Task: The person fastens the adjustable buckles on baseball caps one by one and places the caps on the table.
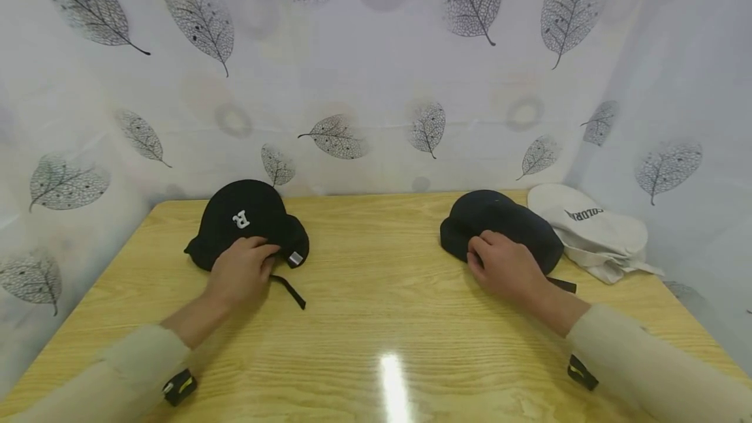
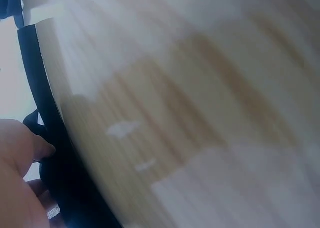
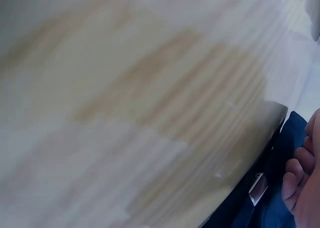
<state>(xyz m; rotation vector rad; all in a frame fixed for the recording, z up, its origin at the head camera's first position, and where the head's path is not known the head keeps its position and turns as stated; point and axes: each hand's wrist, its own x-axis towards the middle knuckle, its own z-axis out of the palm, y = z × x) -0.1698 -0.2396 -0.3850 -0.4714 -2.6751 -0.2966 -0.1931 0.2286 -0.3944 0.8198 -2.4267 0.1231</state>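
Note:
On the left of the table, a black cap (image 1: 217,237) with a white letter R lies crown up, a dark strap trailing from it. My left hand (image 1: 242,273) grips its near edge; in the left wrist view the thumb presses the black fabric (image 2: 75,183) and some fingers pass behind it. Over on the right is a dark navy cap (image 1: 523,224), whose near side my right hand (image 1: 508,266) holds with curled fingers. In the right wrist view those fingers (image 3: 295,168) lie against the dark fabric (image 3: 272,208), beside a shiny strap buckle (image 3: 258,189).
A white cap (image 1: 611,227) with dark lettering lies at the far right, touching or close behind the navy cap. Both stand on a wooden table (image 1: 376,292). A leaf-patterned curtain (image 1: 376,70) hangs along the table's back edge and sides.

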